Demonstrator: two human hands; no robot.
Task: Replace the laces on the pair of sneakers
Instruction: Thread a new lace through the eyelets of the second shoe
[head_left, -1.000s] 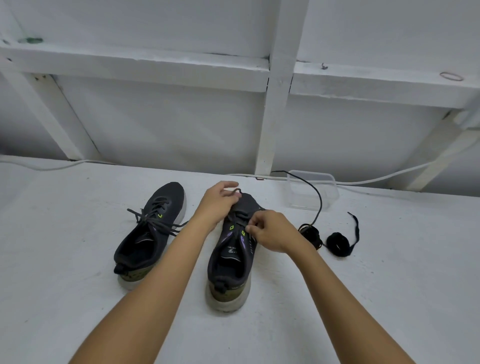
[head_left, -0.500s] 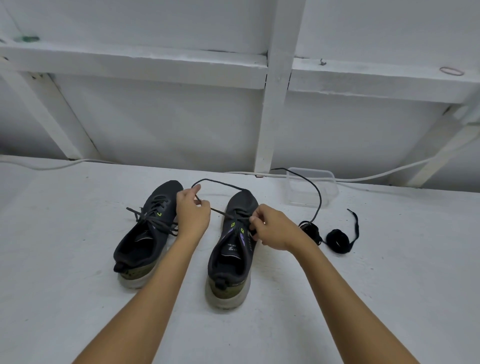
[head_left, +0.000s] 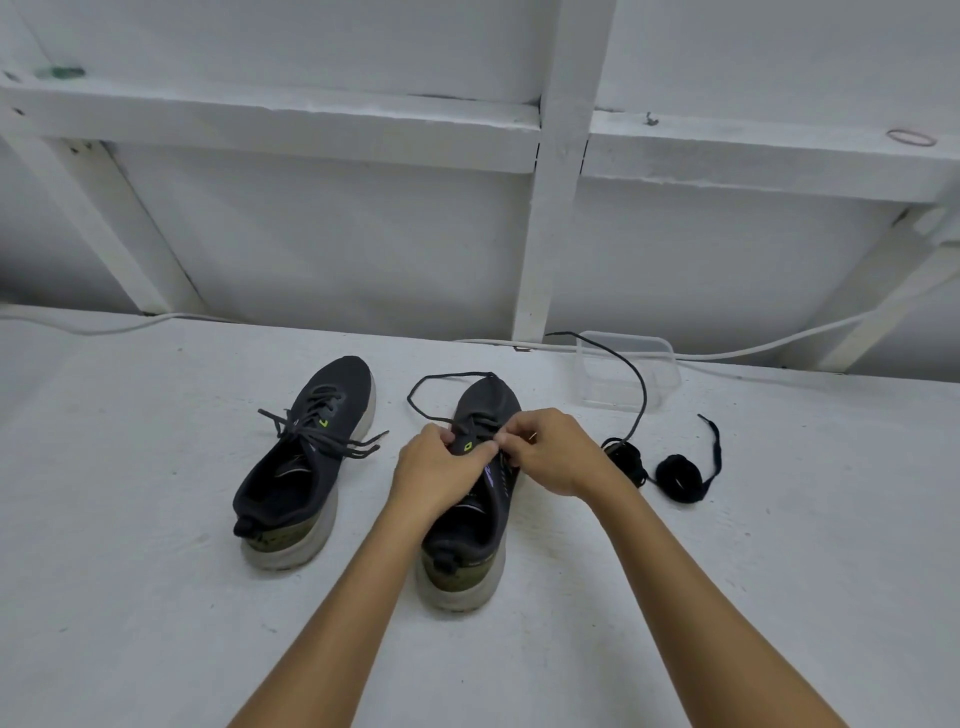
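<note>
Under both hands (head_left: 441, 470), dark sneaker (head_left: 467, 530) trails a loose lace (head_left: 431, 387).

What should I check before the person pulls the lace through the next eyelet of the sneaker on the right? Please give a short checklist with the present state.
1. Both hands on the lacing: left hand and right hand meet over the right sneaker. Ok.
2. Grip on the lace tip: hidden by the fingers. Cannot tell.
3. Slack free: the lace loop lies loose around the toe. Ok.
4. Sneaker flat on the table: ok.
5. Left sneaker relaced: its laces look threaded but untied; old or new, cannot tell.
6. Spare laces within reach: ok.
</note>
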